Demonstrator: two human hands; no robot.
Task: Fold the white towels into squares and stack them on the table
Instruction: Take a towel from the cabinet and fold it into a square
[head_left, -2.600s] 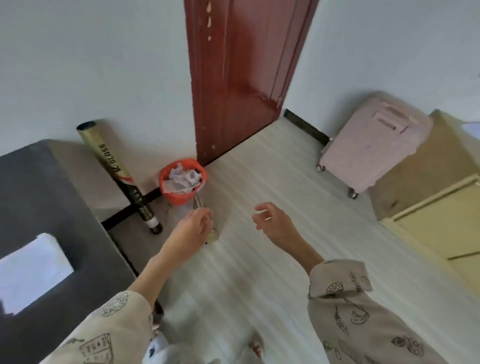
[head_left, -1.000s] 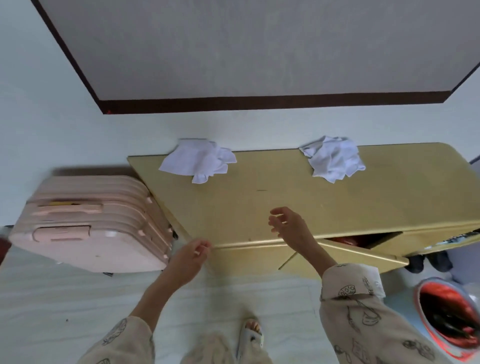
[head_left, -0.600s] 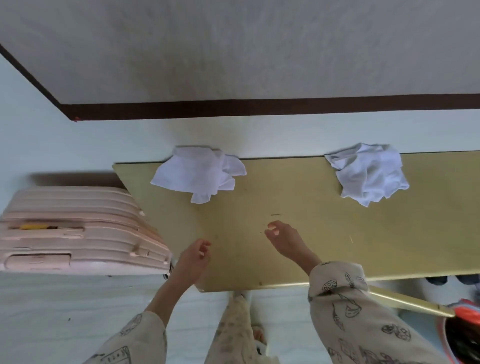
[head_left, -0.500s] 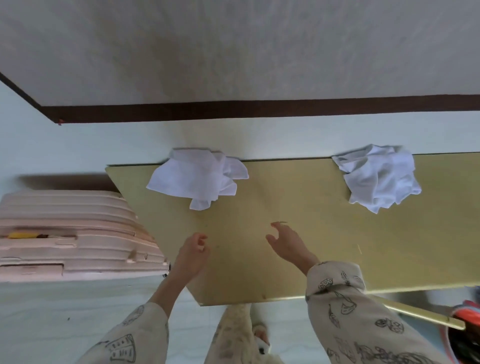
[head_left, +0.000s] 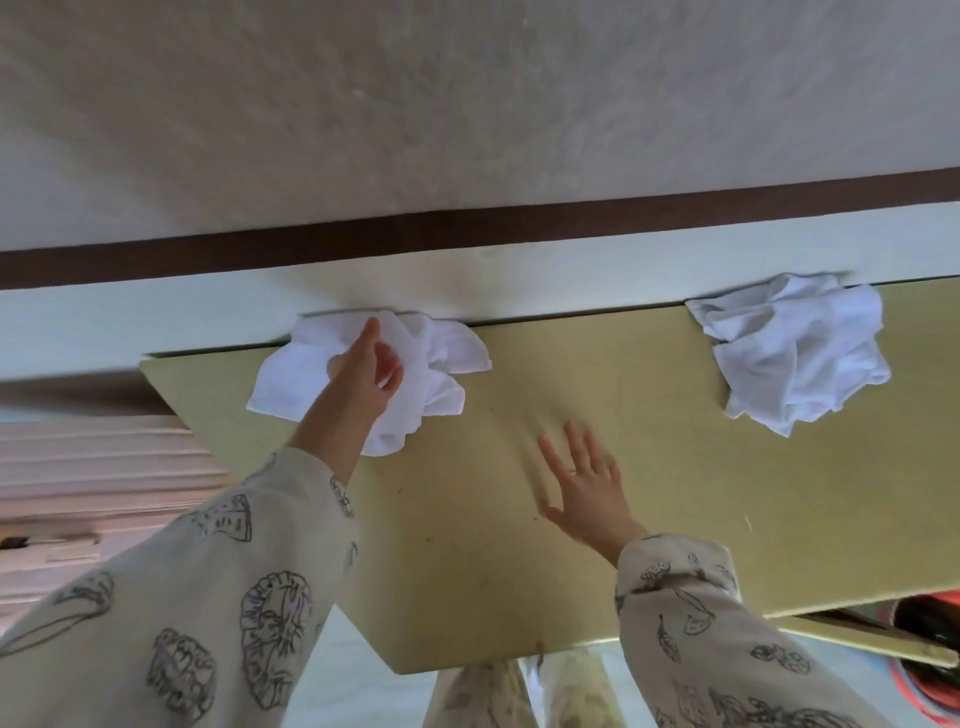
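Two crumpled white towels lie at the back edge of the yellow table, against the wall. My left hand reaches over the left towel, its index finger stretched out and the other fingers loosely bent above the cloth; I see no clear hold on it. My right hand hovers with spread, straight fingers over the bare table top in the middle, holding nothing. The right towel lies untouched far to the right of both hands.
A pink suitcase stands on the floor to the left of the table's corner. A red bin shows at the bottom right under the table's front edge. A white wall with a dark band runs behind the table.
I turned from the door area to the yellow table and stepped closer. My left hand went forward onto the left towel; my right hand spread its fingers over the table.
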